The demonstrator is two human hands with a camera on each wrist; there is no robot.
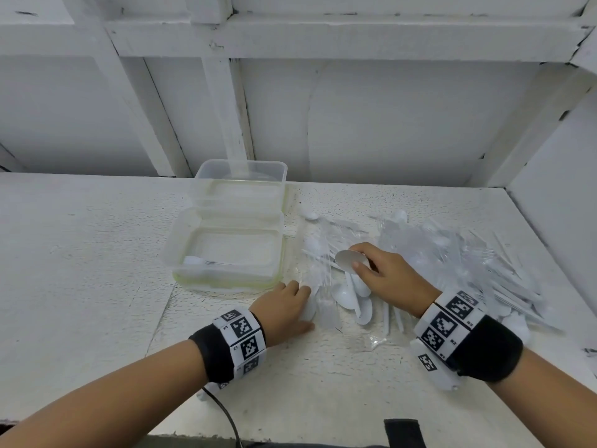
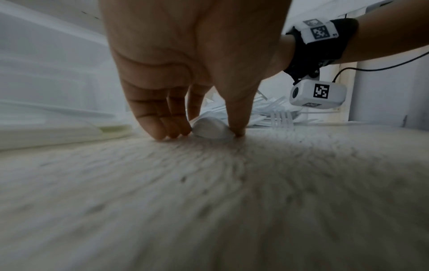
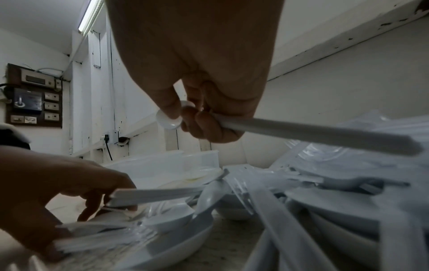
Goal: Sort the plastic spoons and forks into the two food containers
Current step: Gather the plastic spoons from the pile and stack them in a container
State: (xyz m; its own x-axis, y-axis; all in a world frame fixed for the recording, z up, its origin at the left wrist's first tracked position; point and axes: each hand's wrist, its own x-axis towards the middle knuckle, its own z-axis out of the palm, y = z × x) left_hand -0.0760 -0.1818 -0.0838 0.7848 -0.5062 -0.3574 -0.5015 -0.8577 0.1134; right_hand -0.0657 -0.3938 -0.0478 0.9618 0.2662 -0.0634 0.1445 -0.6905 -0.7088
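A person sits at a white speckled table, seen from a head-worn camera, with both forearms reaching forward and marker bands on the wrists.

Two clear food containers stand left of centre, one behind the other and touching. The far container looks empty. The near container holds what appears to be one or two white utensils, one seemingly a fork; the glare makes the count uncertain.

To the right lies a large loose pile of cutlery, white and clear plastic spoons and forks mixed with clear wrappers, spreading toward the table's right edge.

The right hand is raised just above the near part of the pile, thumb and curled fingers gripping a white spoon by the neck, its bowl pointing toward the containers and its handle trailing back past the wrist.

The left hand is down on the table just in front of the near container, fingertips and thumb pinching the bowl of a second spoon lying on the surface.

Judging by the nearly empty containers and the big pile, sorting has barely begun; almost all the cutlery remains to be separated.
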